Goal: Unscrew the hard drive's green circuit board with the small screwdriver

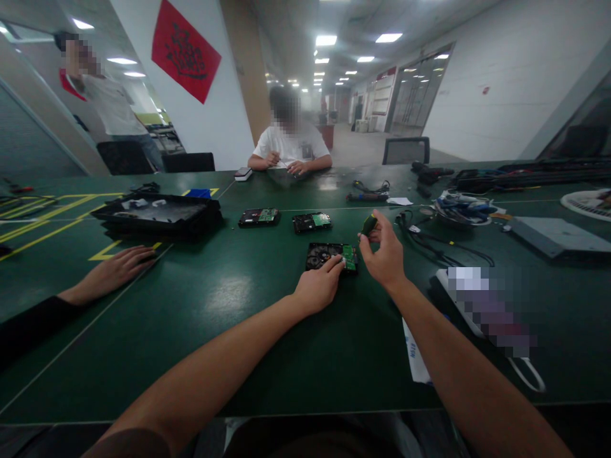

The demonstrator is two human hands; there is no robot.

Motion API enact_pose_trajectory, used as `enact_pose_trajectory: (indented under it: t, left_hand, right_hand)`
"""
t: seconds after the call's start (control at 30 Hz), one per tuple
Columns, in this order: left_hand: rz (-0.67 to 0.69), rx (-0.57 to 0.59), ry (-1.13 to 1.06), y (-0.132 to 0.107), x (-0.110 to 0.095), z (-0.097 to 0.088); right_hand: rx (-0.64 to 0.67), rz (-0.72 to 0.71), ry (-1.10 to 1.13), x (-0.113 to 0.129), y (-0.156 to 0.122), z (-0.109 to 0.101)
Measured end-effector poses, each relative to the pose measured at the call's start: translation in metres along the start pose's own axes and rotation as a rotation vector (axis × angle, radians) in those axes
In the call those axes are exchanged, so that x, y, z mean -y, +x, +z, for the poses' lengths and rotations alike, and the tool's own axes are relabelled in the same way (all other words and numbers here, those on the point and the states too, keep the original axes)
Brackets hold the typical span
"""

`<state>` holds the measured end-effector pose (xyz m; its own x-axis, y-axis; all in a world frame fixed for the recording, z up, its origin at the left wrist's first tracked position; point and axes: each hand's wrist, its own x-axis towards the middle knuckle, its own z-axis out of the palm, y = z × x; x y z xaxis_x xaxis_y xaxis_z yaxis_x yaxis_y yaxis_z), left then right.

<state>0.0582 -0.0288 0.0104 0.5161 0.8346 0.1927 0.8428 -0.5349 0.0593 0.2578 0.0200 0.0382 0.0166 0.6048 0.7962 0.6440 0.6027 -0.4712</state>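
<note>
A hard drive [316, 254] lies on the green table in front of me, its black casing at the left and green circuit board at the right. My left hand [321, 286] is closed against its near edge, with the fingertips resting over the circuit board. Just above the drive's right end, my right hand [384, 251] pinches a short green and black piece [368, 224], shaped like a screwdriver handle. Its lower end is too small to make out. Two more drives lie beyond: one hard drive [312, 222] close behind, another hard drive [258, 217] further left.
At the left, a co-worker's hand [121, 270] in a black sleeve rests on the table near a black tray [191, 222]. Another person [290, 149] sits opposite. Cables [424, 242], a bundle of wires [463, 208], a grey metal box [558, 235] and a phone [487, 312] lie right.
</note>
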Motion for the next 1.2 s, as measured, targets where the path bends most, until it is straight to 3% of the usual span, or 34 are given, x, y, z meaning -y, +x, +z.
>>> enact_pose_trajectory:
  t: [1.2]
  left_hand:
    - [0.012,-0.022,-0.017,-0.0006,0.0017,0.0025]
  right_hand:
    - [-0.017,0.010,-0.015,0.0020,-0.0001,-0.0012]
